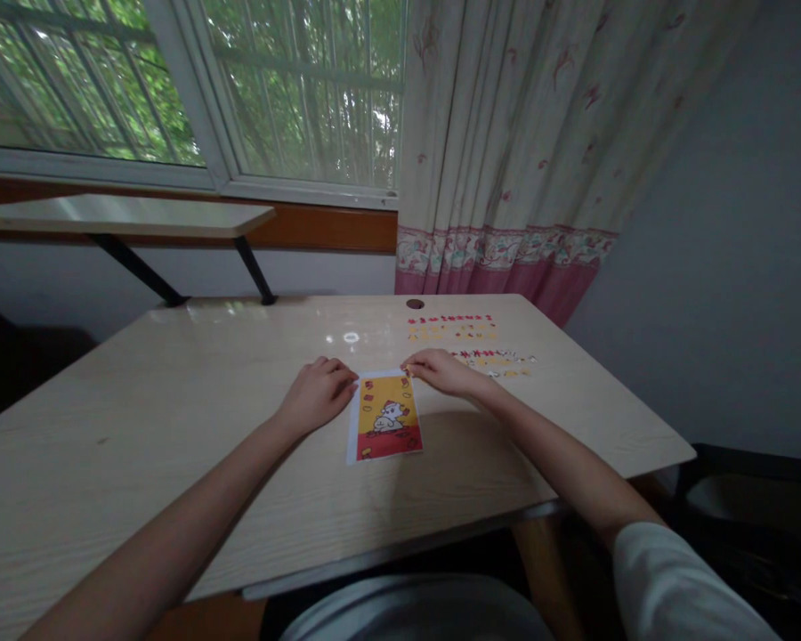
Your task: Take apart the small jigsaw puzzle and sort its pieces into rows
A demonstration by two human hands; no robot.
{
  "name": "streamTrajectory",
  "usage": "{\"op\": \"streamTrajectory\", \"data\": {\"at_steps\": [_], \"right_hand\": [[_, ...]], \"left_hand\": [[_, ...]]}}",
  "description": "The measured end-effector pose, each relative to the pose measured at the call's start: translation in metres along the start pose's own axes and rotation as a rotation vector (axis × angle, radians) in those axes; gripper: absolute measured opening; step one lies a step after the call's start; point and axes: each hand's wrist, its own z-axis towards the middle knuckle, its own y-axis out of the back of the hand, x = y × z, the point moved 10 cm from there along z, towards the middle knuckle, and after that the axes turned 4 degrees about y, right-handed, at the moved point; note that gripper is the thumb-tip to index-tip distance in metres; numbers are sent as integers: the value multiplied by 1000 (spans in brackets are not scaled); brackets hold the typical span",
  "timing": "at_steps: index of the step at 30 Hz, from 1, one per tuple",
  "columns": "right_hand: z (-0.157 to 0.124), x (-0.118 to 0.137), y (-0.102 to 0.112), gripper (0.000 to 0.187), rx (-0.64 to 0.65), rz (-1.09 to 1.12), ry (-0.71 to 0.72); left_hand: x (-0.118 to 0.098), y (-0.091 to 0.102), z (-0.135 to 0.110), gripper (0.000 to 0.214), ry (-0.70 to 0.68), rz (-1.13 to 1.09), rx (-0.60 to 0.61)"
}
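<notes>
A small picture card (384, 417), orange and red with a white cartoon animal, lies flat on the pale wooden table (173, 418). My left hand (315, 393) rests at the card's upper left corner, fingers curled and touching its edge. My right hand (440, 369) is at the card's upper right corner, fingertips pinched together on something small that I cannot make out. Beyond my right hand lie rows of small puzzle pieces (450, 328), red and orange, with a looser cluster of pieces (500, 361) nearer my wrist.
A round cable hole (415, 304) sits in the table near its far edge. A wall shelf (120, 215) on black brackets hangs under the window. A patterned curtain (527, 151) falls behind the table's right corner. A dark seat (748, 499) stands at the right.
</notes>
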Motion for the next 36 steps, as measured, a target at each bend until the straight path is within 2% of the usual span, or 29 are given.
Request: {"op": "streamTrajectory", "data": {"at_steps": [4, 8, 13, 21, 30, 36], "right_hand": [[-1, -8, -5, 21, -44, -75, -57], [-4, 0, 1, 15, -119, -266, 44], [-12, 0, 9, 15, -172, -339, 58], [-8, -3, -7, 18, -127, -351, 68], [-9, 4, -3, 17, -70, -356, 32], [-9, 0, -4, 16, -72, -349, 15]], "left_hand": [[0, 0, 0, 29, -1, -6, 0], [0, 0, 0, 28, -3, -11, -9], [1, -1, 0, 28, -1, -5, -2], [-2, 2, 0, 29, -3, 1, -9], [-1, 1, 0, 31, -1, -4, 4], [-1, 3, 0, 29, 3, -7, -9]]}}
